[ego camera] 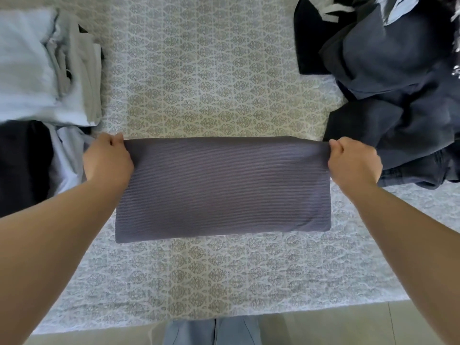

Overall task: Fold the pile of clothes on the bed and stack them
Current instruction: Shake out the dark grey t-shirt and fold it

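A ribbed grey garment [224, 188], folded into a flat rectangle, lies mid-bed; folded pale clothes [47, 68] sit left, an unfolded dark pile [398, 83] right.

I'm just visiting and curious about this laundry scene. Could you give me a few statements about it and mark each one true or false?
1. Both hands grip the grey ribbed garment at its far corners. True: the left hand and the right hand each pinch one.
2. The garment is crumpled in a ball. False: it is spread out as a flat rectangle.
3. Folded light clothes lie to the left. True.
4. The dark unfolded pile lies on the floor. False: it lies on the patterned bedspread, to the right.
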